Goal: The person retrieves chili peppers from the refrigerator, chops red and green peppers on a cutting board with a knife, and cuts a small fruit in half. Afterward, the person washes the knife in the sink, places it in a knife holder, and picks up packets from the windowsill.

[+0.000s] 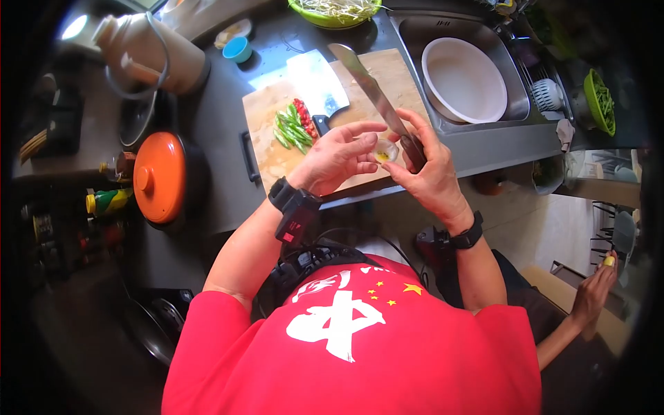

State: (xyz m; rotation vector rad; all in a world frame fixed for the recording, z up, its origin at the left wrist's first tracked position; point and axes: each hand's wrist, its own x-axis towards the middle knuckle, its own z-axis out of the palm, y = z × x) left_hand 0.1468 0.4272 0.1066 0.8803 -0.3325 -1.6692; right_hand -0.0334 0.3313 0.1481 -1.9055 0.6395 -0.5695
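Observation:
My right hand (pixel 437 173) is closed around the dark handle of a long kitchen knife (pixel 373 86), its blade pointing up and away over the cutting board (pixel 266 107). Between both hands is a small pale round piece (pixel 385 150) with a yellowish middle; its kind is not clear. The fingers of my left hand (pixel 337 158) grip it from one side, and my right fingertips touch its other side. Beyond my left hand, sliced green peppers (pixel 292 129) and chopped red peppers (pixel 304 114) lie beside a cleaver (pixel 317 83) on the board.
A white basin (pixel 465 81) sits in the sink (pixel 422 24) at the right. On the left stand an orange-lidded pot (pixel 159 178) and a large beige jug (pixel 152 52). A blue cup (pixel 237 49) and a green basket of sprouts (pixel 335 10) are behind. Another person's hand (pixel 596 290) shows at right.

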